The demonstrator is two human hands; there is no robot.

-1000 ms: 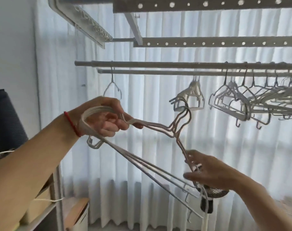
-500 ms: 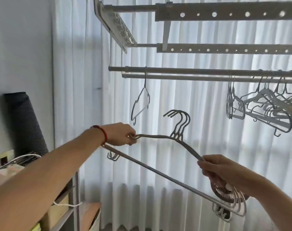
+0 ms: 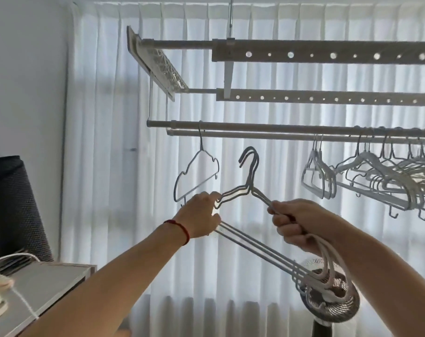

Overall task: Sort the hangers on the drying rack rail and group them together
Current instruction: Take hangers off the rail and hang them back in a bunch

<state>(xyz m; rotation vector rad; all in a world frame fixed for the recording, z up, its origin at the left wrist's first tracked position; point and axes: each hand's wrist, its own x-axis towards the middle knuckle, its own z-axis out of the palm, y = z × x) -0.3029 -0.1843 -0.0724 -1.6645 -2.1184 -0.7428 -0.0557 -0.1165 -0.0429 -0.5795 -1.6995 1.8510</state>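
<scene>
I hold a bundle of grey wire hangers (image 3: 249, 171) in both hands, hooks pointing up, just below the lower rail (image 3: 267, 128) of the ceiling drying rack. My left hand (image 3: 201, 216) grips the bundle's left shoulder. My right hand (image 3: 294, 222) grips its right shoulder, and the right ends loop down past my wrist. A single cloud-shaped hanger (image 3: 197, 176) hangs alone on the rail at the left, right behind my left hand. A small group of white hangers (image 3: 318, 176) and a larger crowd of hangers (image 3: 396, 181) hang on the rail to the right.
Perforated upper rack bars (image 3: 328, 54) run above the rails. White curtains (image 3: 231, 276) cover the window behind. A standing fan (image 3: 333, 302) sits low at the right, behind the bundle's ends. A grey shelf top (image 3: 48, 280) with cables and a dark cylinder (image 3: 10, 205) stand at the left.
Both hands have lifted the hanger bundle up toward the rail and closer to the lone cloud-shaped hanger. My view has shifted left, showing more of the rack.
</scene>
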